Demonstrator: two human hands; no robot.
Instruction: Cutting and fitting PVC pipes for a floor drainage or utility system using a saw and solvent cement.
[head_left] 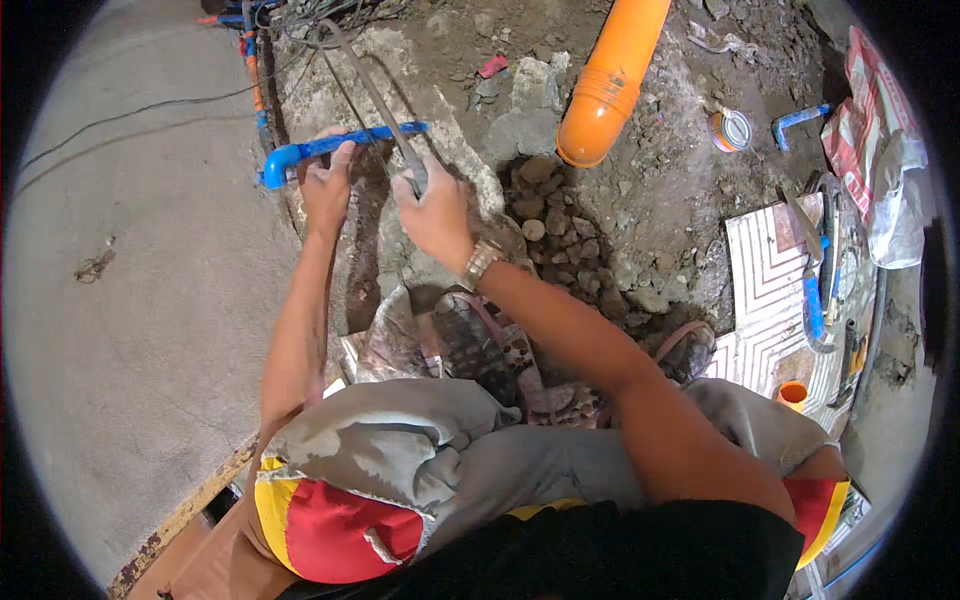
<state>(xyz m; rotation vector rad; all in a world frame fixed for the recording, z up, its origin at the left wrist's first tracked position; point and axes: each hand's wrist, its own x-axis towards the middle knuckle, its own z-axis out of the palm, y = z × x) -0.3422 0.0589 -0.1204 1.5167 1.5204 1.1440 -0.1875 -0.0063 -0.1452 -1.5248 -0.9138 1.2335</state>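
Near the right edge of the concrete slab (150, 250), in the head view, a blue pipe (362, 136) is held above the strip where the slab gives way to broken ground, an elbow (281, 163) at its left end and its right end plain. The left hand (326, 190) has its fingers closed round the pipe between elbow and saw, thumb toward the wearer. The right hand (437, 215) has its fingers wrapped round the handle of a hacksaw (372, 85), whose thin blade crosses the pipe toward the plain end. Judging by this, the elbow is already in place and a cut is the step in hand; whether it is glued or only pushed on, I cannot tell. No gap shows in the pipe and the end piece has not come away, so the cut looks unfinished; how deep the teeth have gone is too small to see. Finishing that cut seems to be what is left. Apart from this, a trowel (814, 300) lies by the right edge of the patterned tile (750, 260), out of use.
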